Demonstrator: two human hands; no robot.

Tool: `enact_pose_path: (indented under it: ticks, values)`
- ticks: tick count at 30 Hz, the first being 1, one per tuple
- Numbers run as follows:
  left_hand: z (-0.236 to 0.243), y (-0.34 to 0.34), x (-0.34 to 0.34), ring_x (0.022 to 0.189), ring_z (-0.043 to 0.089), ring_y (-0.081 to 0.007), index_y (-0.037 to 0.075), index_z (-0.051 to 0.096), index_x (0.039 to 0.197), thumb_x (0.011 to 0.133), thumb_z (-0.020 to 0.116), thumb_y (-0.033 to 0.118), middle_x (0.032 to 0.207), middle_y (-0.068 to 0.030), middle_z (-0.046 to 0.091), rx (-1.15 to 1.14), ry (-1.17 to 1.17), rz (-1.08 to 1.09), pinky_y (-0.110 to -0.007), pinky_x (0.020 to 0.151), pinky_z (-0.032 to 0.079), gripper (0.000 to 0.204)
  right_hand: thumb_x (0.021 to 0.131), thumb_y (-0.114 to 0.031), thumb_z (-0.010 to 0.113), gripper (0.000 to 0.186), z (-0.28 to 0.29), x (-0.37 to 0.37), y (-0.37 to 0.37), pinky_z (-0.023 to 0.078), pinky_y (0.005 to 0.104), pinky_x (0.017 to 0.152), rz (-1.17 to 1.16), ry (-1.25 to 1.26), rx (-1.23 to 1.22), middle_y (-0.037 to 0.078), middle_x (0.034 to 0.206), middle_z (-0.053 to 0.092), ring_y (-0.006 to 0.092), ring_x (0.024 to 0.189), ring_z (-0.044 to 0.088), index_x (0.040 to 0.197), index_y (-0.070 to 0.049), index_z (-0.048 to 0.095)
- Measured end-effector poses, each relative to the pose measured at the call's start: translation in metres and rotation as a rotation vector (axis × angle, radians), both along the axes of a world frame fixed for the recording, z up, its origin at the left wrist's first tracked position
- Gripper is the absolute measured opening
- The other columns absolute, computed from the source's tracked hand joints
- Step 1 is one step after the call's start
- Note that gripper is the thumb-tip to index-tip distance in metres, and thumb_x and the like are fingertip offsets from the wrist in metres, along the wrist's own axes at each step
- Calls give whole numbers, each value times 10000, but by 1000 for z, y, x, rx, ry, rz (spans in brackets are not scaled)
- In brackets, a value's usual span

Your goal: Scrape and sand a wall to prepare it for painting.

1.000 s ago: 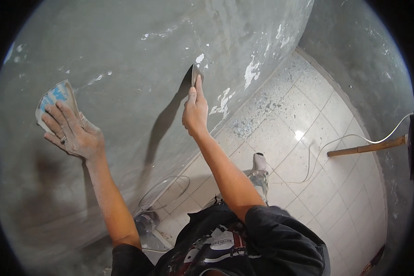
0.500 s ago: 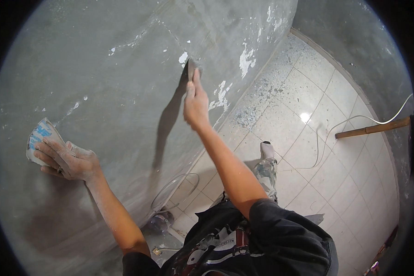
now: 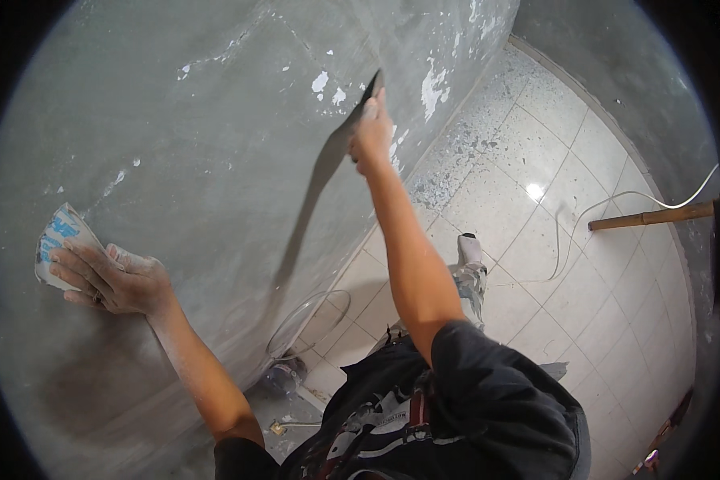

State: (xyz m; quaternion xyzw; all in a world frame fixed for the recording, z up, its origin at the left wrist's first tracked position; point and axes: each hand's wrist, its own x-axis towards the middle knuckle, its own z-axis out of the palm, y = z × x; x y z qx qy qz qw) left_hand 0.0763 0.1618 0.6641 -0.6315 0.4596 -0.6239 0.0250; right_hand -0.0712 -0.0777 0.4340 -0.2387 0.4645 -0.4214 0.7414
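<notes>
In my right hand (image 3: 372, 138) is a scraper (image 3: 378, 81), gripped by its lower end, its blade tip at the grey wall (image 3: 208, 184). Beside the blade, on its left, bare white patches (image 3: 320, 82) show where the grey coat is off. My left hand (image 3: 124, 278), dusted with pale powder, lies lower on the wall at the left. Its fingers wrap over a pale, fan-shaped piece with blue print (image 3: 59, 232); the hand hides part of this piece, and I cannot tell its material.
Grey flakes (image 3: 464, 140) litter the tiled floor (image 3: 528, 168) along the wall's foot. A white cable (image 3: 566, 248) trails near a bamboo pole (image 3: 656, 217) on the right. By my body lie a loop of thin clear tube (image 3: 346, 308) and a dark roundish object (image 3: 285, 374).
My right hand has moved up and right along the wall with the scraper. A second white patch now shows where the blade was. My left hand has barely shifted.
</notes>
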Motion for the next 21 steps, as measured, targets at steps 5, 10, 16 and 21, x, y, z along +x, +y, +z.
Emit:
enact_pose_path:
  ticks: [5,10,16,21]
  values:
    - [0,-8,-4,1482,296,-363,12,384,1502,1075,318,267,1560,-192,384,-14,1,-31,-515,1221,69,502,1067,-321,373,542,-41,11,52,329,299,347,160,135,-285,-30,533,345,104,392,352,1585,-204,264]
    - [5,2,2,1473,314,-366,12,404,1494,1079,309,296,1557,-200,385,-14,-34,-28,-516,1217,96,513,1069,-355,390,547,6,5,35,373,302,379,141,20,-48,-17,567,385,109,425,383,1577,-186,280]
    - [-1,-9,-1,1472,313,-374,10,400,1496,1073,338,277,1559,-193,387,-24,-19,-32,-523,1212,119,504,1066,-412,360,552,-52,12,34,379,297,398,109,58,-170,-5,583,397,123,444,399,1583,-242,267]
    - [5,6,7,1467,323,-380,13,397,1499,1073,343,278,1557,-191,390,11,-55,-35,-544,1205,126,504,1056,-428,391,513,-2,12,48,359,297,397,114,34,23,11,611,406,130,461,412,1520,-212,368]
